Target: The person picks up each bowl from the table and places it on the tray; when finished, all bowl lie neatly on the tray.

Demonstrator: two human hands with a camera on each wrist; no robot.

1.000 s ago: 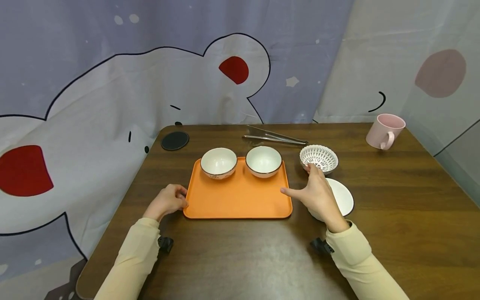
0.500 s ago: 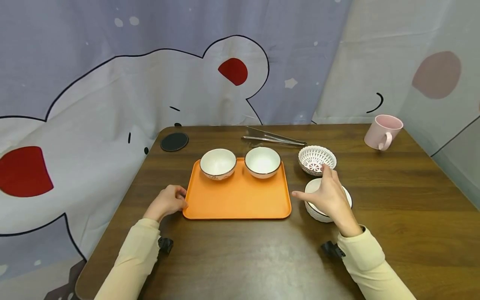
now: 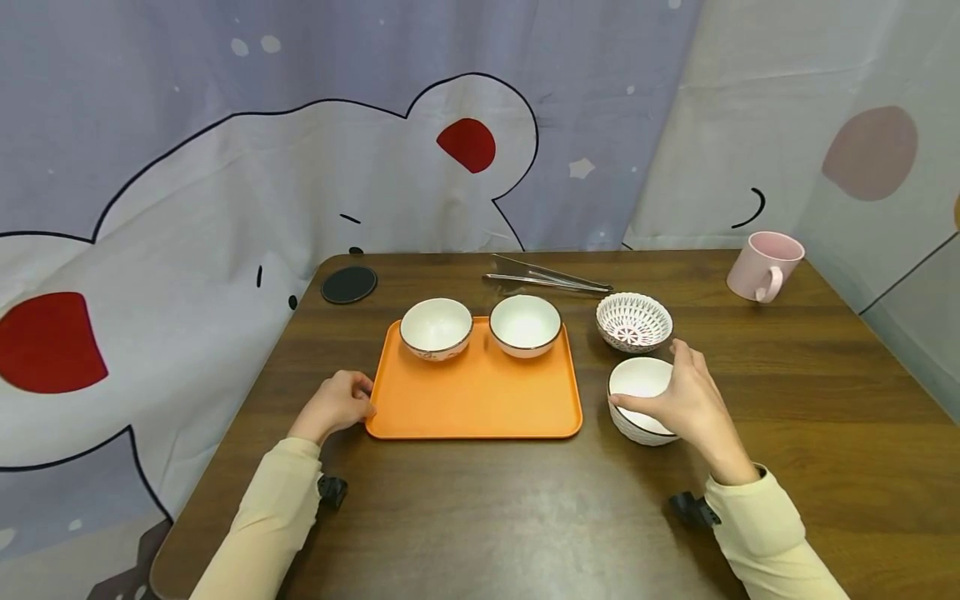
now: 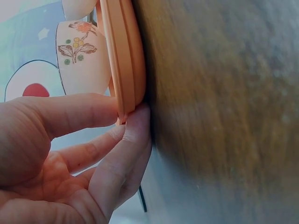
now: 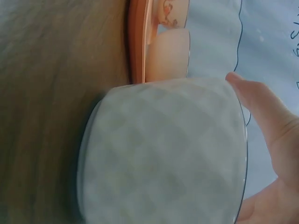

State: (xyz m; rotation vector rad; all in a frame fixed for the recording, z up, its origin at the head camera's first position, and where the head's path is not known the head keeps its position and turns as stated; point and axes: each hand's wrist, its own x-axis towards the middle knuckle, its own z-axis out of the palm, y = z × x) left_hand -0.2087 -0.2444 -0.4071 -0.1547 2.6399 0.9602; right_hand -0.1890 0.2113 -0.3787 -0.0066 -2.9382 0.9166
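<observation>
An orange tray [image 3: 480, 408] lies on the table with two white bowls, one left [image 3: 437, 327] and one right [image 3: 525, 325], along its far side. My left hand [image 3: 336, 404] pinches the tray's left edge, thumb over the rim and fingers underneath, as the left wrist view shows. To the tray's right, a white bowl [image 3: 637, 382] with a dark rim and a diamond-textured outside [image 5: 163, 149] stands upright. Over it my right hand [image 3: 693, 408] is spread wide, thumb tip right at the left rim and fingers toward the far right side. The hand covers part of the bowl.
A white latticed bowl [image 3: 634, 323] stands just behind the textured bowl. Metal tongs [image 3: 551, 277] lie at the back. A dark round coaster [image 3: 349, 284] is at the back left, a pink mug [image 3: 763, 267] at the back right. A patterned curtain [image 3: 375, 183] hangs behind the table.
My right hand has moved right and toward me, from between the latticed bowl and the tray to over the textured bowl. My left hand stays on the tray's edge.
</observation>
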